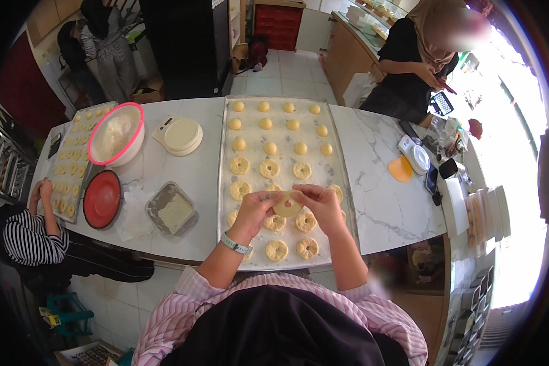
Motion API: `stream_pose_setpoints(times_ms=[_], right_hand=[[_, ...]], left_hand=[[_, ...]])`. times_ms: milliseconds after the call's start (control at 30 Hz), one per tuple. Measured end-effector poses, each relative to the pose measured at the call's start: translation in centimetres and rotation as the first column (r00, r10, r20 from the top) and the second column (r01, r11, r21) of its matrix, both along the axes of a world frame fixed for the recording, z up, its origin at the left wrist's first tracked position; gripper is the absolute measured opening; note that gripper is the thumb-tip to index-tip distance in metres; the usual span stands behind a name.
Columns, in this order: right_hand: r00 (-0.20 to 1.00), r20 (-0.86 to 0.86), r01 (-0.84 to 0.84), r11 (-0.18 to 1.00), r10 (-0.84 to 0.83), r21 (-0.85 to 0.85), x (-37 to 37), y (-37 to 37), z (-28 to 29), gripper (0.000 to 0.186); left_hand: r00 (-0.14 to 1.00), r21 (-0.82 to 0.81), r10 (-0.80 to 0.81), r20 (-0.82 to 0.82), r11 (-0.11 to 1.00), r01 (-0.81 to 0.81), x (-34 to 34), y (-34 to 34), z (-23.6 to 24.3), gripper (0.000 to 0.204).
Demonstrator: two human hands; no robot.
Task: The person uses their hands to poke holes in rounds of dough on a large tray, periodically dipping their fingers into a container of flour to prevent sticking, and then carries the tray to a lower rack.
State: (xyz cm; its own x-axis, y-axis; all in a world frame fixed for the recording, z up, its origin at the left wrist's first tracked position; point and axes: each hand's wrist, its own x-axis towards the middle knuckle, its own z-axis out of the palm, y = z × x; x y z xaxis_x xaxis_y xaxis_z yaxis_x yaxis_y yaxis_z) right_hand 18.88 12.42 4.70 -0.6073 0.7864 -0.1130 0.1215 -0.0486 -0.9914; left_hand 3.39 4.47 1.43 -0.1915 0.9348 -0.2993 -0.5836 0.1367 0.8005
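Between my two hands is a ring of pale dough [280,210] with a hole through its middle, held above a large metal tray [221,183]. The fingers of my left hand [257,209] pinch its left side. On the other side my right hand [321,206] grips the ring's edge with closed fingers. Rows of flattened dough rings [277,251] lie on the near part of the tray, some partly hidden by my hands. Toward the far end sit several round dough balls [266,124], in rows and without holes.
Left of the tray are a kitchen scale [182,135], a pink-rimmed bowl [141,135], a red dish [102,198] and a container of flour [192,204]. A striped-sleeved person [39,238] touches another dough tray [82,131]. Another person [402,79] stands far right, near a white scale [416,157].
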Motion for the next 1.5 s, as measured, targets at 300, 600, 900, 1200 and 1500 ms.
stream_pose_setpoints(times_ms=[300,600,900,1200,1500], right_hand=[[1.0,0.006,0.004,1.0,-0.004,-0.007,0.4,-0.1,-0.4,0.025],[0.999,-0.027,0.024,0.997,-0.026,-0.08,1.5,-0.5,-0.9,0.03],[0.997,-0.016,0.075,0.99,-0.078,-0.123,2.7,-0.3,-1.8,0.036],[0.996,0.079,0.068,0.924,-0.041,-0.377,4.3,4.8,-4.9,0.035],[0.939,0.316,0.132,0.991,-0.134,0.028,5.4,17.2,-8.6,0.028]], left_hand=[[0.988,-0.067,-0.121,-0.091,0.991,0.115,-0.1,0.5,-0.3,0.026],[0.985,-0.019,-0.157,-0.076,0.988,0.156,0.4,0.6,-0.7,0.026],[0.99,-0.107,-0.122,-0.07,0.988,0.114,1.5,1.0,-0.7,0.031],[0.962,0.067,0.093,-0.256,0.995,-0.079,2.7,2.3,-0.8,0.036],[0.962,-0.02,0.256,-0.099,0.966,-0.259,0.5,-0.4,-2.0,0.028]])
